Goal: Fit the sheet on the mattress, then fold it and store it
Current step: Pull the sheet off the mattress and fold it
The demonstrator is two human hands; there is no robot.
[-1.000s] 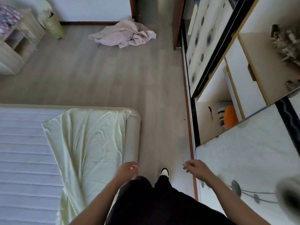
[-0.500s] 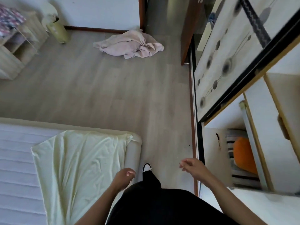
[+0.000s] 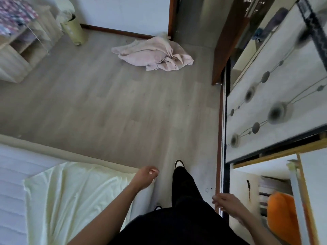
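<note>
Standing at the corner of the mattress (image 3: 12, 175), the person wears dark trousers, with one shoe (image 3: 179, 163) forward on the floor (image 3: 109, 106). The left hand (image 3: 145, 176) hangs over that corner with fingers loosely curled, holding nothing. The pale yellow sheet (image 3: 74, 197) lies flat on the mattress just below and left of this hand; whether the hand touches it cannot be told. The right hand (image 3: 225, 203) hangs near the wardrobe (image 3: 265, 121) edge, fingers loosely curled and blurred, holding nothing, well apart from the sheet.

To the right, the open wardrobe section shows an orange bundle (image 3: 281, 214) beside striped fabric. Farther off, a crumpled pink cloth (image 3: 154, 55) lies on the floor near the doorway. A green bin (image 3: 75, 32) stands by the far wall, beside a wooden shelf unit (image 3: 21, 50).

Compared with half a second ago, the view has advanced along the floor: the mattress corner and sheet sit lower in the picture, the pink cloth appears nearer, and the left hand has moved past the sheet's edge. The sheet itself lies unchanged. Both hands remain without a load.
</note>
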